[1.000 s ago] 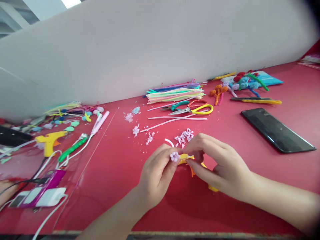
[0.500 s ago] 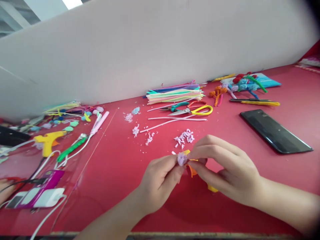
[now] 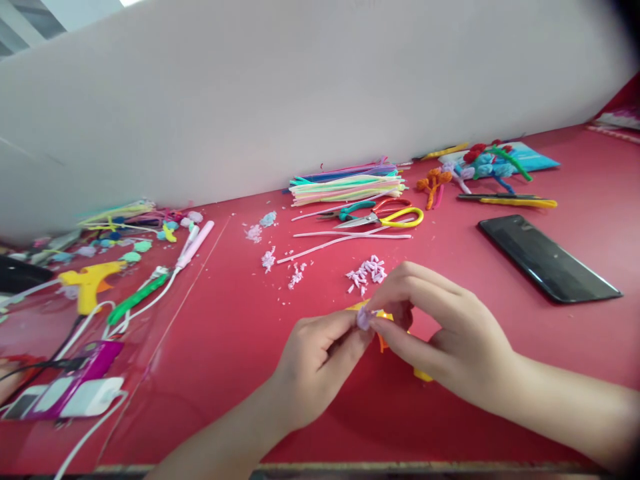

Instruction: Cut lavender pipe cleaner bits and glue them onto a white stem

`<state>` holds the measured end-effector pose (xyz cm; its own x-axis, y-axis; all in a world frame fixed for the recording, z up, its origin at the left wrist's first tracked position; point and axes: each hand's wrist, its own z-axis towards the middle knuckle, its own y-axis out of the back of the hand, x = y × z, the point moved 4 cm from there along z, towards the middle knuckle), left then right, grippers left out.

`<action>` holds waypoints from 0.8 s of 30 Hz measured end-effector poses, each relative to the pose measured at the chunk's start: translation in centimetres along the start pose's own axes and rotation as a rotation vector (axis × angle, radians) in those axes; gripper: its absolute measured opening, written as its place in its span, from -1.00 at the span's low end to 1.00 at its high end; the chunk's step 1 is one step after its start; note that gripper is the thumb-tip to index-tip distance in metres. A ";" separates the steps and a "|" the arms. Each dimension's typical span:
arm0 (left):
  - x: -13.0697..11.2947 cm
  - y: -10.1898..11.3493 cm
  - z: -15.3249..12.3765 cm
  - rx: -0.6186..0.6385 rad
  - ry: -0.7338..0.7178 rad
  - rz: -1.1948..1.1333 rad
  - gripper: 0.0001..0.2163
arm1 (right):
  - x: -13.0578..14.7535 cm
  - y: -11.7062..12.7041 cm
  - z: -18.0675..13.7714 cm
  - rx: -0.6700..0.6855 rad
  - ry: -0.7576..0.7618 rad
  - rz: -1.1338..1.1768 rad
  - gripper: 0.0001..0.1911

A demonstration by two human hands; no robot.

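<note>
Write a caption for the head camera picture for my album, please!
Left hand and right hand meet at a small lilac piece over a red table, lilac snippets beyond.

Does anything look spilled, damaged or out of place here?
Only some litter: lilac scraps and stray specks lie strewn on the red table, untidy beside the neatly aligned fuzzy stems. I see no damage, though the lilac piece in the left hand is too blurred to judge.
</note>
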<state>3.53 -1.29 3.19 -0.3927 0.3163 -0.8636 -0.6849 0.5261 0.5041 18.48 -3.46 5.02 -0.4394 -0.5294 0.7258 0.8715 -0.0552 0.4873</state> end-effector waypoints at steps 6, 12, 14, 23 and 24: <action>0.5 -0.4 0.1 0.017 0.123 -0.145 -0.75 | -0.4 0.0 0.3 0.039 -0.085 0.033 -0.90; 1.0 -0.8 0.2 0.078 0.217 -0.252 -0.74 | -0.8 -0.4 0.2 0.050 -0.057 0.007 -0.91; 1.0 -0.8 0.2 0.088 0.219 -0.255 -0.74 | -0.9 -0.4 0.2 0.054 -0.041 0.006 -0.92; 0.9 -0.6 0.1 0.110 0.190 -0.289 -0.69 | -0.7 -0.4 0.1 0.057 -0.025 0.022 -0.91; 0.9 -0.6 0.2 0.108 0.193 -0.282 -0.69 | -0.7 -0.4 0.1 0.055 -0.019 0.022 -0.91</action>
<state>3.68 -1.18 2.16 -0.3135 -0.0023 -0.9496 -0.7180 0.6550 0.2354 18.42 -2.94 4.37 -0.4244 -0.5138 0.7456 0.8680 0.0037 0.4966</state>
